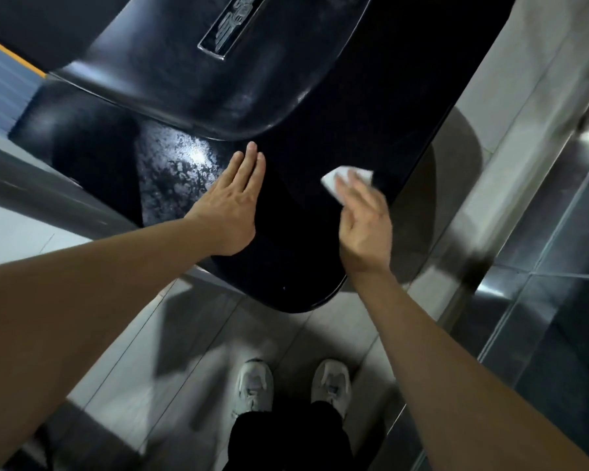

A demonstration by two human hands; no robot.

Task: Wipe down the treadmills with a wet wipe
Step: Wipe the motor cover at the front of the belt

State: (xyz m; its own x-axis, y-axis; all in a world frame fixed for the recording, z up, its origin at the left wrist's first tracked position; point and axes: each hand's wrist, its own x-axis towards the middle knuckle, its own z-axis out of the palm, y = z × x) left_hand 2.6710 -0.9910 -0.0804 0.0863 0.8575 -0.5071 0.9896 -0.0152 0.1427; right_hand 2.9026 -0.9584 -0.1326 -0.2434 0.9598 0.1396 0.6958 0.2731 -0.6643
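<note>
Wipe (346,178) sits under my right hand (363,220), fingers laid loosely over it and pressing it to the glossy black treadmill (303,205) panel near its right edge; the hand is blurred, so I cannot tell whether the thumb pinches the wipe. I judge this a flat-palm hold, spreading pressure over the wipe for a broad pass. Left hand (233,203) lies flat on the panel, fingers straight and together, holding nothing, probably bracing my lean. Left of that hand the surface shows a mottled wet sheen (181,168). Above, a raised housing carries a logo plate (233,27). Below the panel: grey tiled floor (218,334), my pale shoes (254,385) and, to the right, a metal-framed glass strip (541,253).
</note>
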